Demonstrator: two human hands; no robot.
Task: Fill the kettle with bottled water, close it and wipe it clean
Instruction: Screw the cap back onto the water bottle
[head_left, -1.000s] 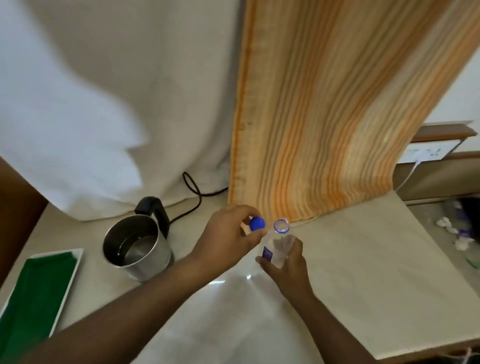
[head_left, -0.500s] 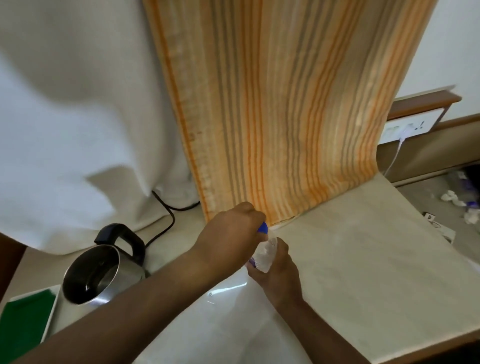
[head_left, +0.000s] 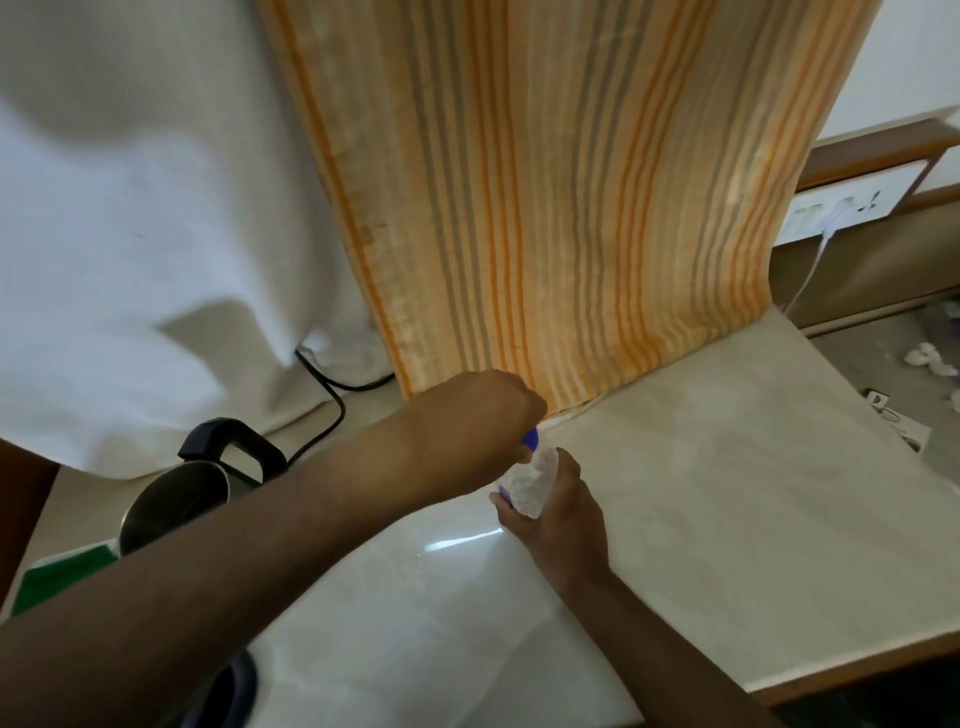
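A small clear plastic water bottle (head_left: 532, 480) stands tilted on the pale table, and my right hand (head_left: 558, 525) is wrapped around its body. My left hand (head_left: 480, 426) sits on top of the bottle, fingers closed over the blue cap (head_left: 531, 438) at its neck. A steel kettle (head_left: 171, 506) with a black handle stands at the left with its lid open; my left forearm hides part of it. Its black cord (head_left: 332, 395) runs back under the cloth.
A green-lined white tray (head_left: 57, 577) lies at the far left beside the kettle. An orange striped cloth (head_left: 571, 208) and a white cloth (head_left: 130, 234) hang behind the table. A wall socket with a white plug (head_left: 834, 218) is at the right. The table edge (head_left: 831, 670) runs along the lower right.
A second ago my left hand held the blue cap beside the open bottle neck. It has since come down onto the neck with the cap. The view has shifted right.
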